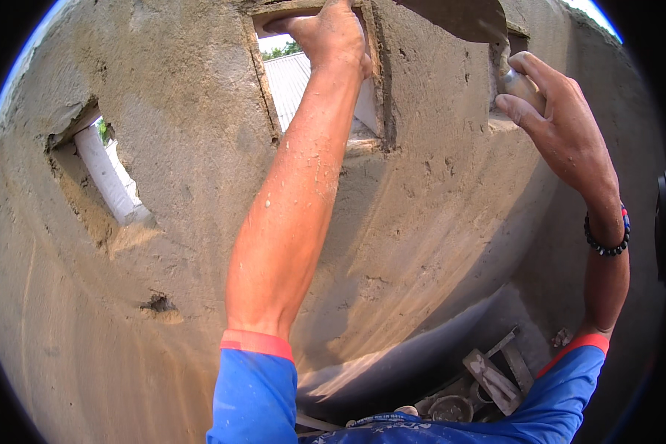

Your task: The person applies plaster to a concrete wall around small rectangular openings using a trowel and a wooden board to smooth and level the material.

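Note:
My right hand (566, 122) is closed round the rounded handle of a trowel (462, 16). The trowel's dark, mortar-smeared blade reaches left along the top edge of the view, close to the plastered wall (177, 89). Up at the middle window opening (288, 85), my left hand (331, 37) is raised against the top of its frame (377, 78). Its thumb stretches left under the frame's upper edge, while most of its fingers are hidden or cut off by the view's edge. Specks of mortar dot my left forearm.
A second, rough-edged opening (100, 181) is at left, with a small hole (159, 303) below it. Another recess (499, 111) lies behind my right hand. Below are a mortar-covered board (493, 381) and a round container (451, 409). A side wall (621, 96) rises at right.

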A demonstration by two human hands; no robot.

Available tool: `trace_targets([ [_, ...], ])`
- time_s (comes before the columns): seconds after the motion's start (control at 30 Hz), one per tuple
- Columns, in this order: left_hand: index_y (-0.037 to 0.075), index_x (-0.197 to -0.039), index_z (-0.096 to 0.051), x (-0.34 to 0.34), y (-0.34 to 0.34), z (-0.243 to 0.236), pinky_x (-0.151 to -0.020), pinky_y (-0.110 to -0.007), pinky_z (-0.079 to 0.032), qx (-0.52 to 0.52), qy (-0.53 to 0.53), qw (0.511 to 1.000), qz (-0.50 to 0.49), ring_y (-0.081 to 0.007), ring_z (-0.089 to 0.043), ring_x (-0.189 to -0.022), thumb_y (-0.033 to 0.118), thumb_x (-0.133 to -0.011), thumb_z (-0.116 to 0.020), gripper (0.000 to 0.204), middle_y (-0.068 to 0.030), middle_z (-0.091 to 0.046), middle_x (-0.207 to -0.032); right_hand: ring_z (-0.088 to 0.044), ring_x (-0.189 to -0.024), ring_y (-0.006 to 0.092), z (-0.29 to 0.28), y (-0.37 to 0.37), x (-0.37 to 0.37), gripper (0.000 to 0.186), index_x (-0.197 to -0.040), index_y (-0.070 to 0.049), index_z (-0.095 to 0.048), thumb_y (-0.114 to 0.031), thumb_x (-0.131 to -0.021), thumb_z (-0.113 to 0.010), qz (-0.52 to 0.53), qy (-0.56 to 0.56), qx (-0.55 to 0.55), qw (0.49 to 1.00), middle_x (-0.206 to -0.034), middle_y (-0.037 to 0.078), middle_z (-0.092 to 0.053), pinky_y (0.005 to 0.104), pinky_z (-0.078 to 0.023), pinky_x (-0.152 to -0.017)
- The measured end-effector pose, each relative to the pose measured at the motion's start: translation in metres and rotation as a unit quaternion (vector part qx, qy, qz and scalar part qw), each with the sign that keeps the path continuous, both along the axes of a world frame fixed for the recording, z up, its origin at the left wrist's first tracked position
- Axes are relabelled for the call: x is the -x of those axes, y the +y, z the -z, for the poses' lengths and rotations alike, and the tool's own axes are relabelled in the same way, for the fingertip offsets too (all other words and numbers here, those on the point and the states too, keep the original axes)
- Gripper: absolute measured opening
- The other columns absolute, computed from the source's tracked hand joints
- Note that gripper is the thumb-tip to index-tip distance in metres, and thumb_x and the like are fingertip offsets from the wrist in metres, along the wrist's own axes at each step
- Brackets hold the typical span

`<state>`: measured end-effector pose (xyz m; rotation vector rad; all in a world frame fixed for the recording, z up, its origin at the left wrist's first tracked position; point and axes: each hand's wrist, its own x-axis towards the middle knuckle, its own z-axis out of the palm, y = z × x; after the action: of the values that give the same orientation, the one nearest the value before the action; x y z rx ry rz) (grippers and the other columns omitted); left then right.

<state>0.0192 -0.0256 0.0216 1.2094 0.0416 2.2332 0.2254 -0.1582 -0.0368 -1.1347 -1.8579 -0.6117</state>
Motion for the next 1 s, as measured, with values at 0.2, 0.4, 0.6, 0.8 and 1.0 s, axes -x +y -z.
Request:
trace_targets([
  [0.2,0.002,-0.142,-0.021,0.007,0.007,0.001,-0.094,-0.032,-0.047,-0.034,0.008,0.999,-0.028,-0.0213,-0.055,-0.111,-0.004,-0.08,-0.059,0.073,-0.012,-0.048,-0.131,-0.061,-0.071,0.024,0.004,0.004,-0.002,0.032,-0.109,0.002,-0.059,-0.021,-0.088,-0.065,-0.01,-0.009,-0.043,0.999,-0.083,0.016,-0.063,0.0399,-0.049,-0.071],
  [0.4,0.01,-0.145,-0.016,-0.004,-0.025,0.006,-0.084,-0.029,-0.05,-0.025,-0.006,0.999,0.029,-0.019,-0.057,-0.102,-0.01,-0.071,-0.057,0.087,-0.0105,-0.051,-0.123,-0.059,-0.069,0.0231,0.005,-0.003,-0.008,0.026,-0.101,0.002,-0.059,-0.02,-0.087,-0.065,-0.019,-0.021,-0.089,0.996,-0.077,0.014,-0.061,0.0374,-0.048,-0.069],
  [0.6,0.013,-0.146,-0.019,0.004,0.007,0.002,-0.096,-0.038,-0.044,-0.004,-0.001,1.0,0.018,-0.0281,-0.049,-0.119,-0.002,-0.071,-0.061,0.087,-0.0165,-0.044,-0.134,-0.057,-0.067,0.0233,0.01,-0.017,-0.005,0.027,-0.1,0.003,-0.058,-0.02,-0.087,-0.065,-0.013,0.014,-0.025,1.0,-0.077,0.014,-0.061,0.0376,-0.047,-0.068],
  [0.8,0.008,-0.148,0.025,0.006,0.01,-0.001,-0.109,-0.035,-0.034,0.07,0.029,0.997,-0.027,-0.0306,-0.039,-0.129,0.002,-0.065,-0.059,0.118,-0.023,-0.029,-0.146,-0.057,-0.072,0.0241,0.016,-0.02,-0.015,0.031,-0.103,0.004,-0.058,-0.02,-0.086,-0.066,0.007,0.02,-0.034,0.999,-0.08,0.016,-0.06,0.0384,-0.046,-0.071],
  [1.0,0.011,-0.149,0.023,0.008,0.007,0.001,-0.11,-0.037,-0.032,0.094,0.045,0.994,-0.027,-0.0296,-0.04,-0.128,0.0,-0.069,-0.056,0.113,-0.0212,-0.03,-0.143,-0.058,-0.083,0.0281,0.013,-0.024,-0.01,0.034,-0.108,0.003,-0.058,-0.022,-0.087,-0.066,-0.013,0.037,0.059,0.997,-0.088,0.018,-0.061,0.0397,-0.046,-0.078],
])
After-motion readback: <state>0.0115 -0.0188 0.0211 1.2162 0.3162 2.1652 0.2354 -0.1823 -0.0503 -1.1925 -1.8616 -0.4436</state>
